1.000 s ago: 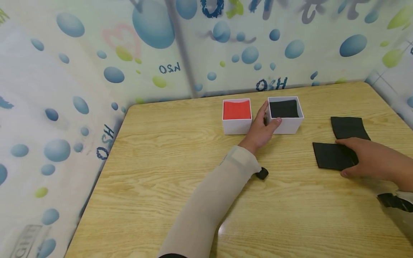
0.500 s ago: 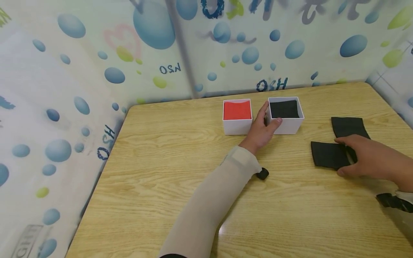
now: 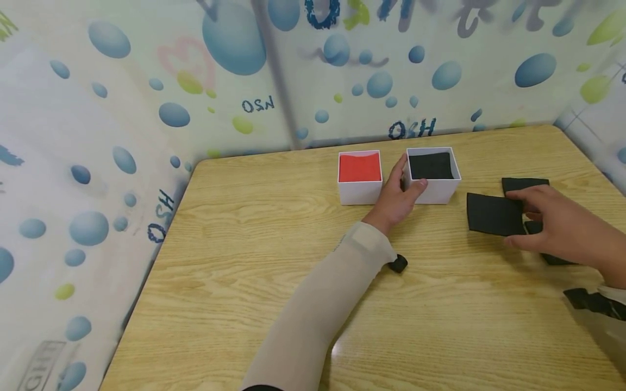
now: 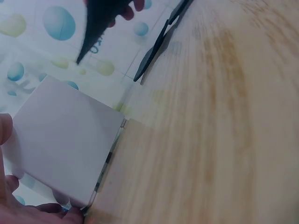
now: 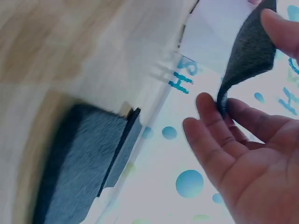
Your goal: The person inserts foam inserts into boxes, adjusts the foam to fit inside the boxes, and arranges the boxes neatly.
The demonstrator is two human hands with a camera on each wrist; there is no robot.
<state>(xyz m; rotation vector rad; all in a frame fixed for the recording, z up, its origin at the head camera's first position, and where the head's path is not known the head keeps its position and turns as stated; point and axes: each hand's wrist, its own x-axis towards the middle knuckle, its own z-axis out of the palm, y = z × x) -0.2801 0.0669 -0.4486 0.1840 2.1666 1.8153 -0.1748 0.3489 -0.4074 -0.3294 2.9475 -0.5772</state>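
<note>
My left hand [image 3: 393,201] grips a white open-topped box [image 3: 437,193], thumb at its front rim and fingers along its left side. Inside that box sits a black felt piece [image 3: 430,165]. Off to the right, my right hand [image 3: 567,231] pinches a black felt square [image 3: 494,214] between thumb and fingers, lifted off the table. In the right wrist view the held square hangs slightly curved from the fingertips. Two more black felt squares lie beneath and behind this hand, one at the back [image 3: 525,184] and a nearer one [image 3: 557,260], both partly hidden.
A second white box [image 3: 361,194] stands left of the gripped one, with a red felt piece [image 3: 359,168] in it. Both stand near the back of a wood-grain table [image 3: 235,260], against a wall covering [image 3: 293,76] printed with bubbles.
My right hand has picked up the top black felt square and raised it toward the box, uncovering another beneath. My left hand keeps its grip on the box unchanged.
</note>
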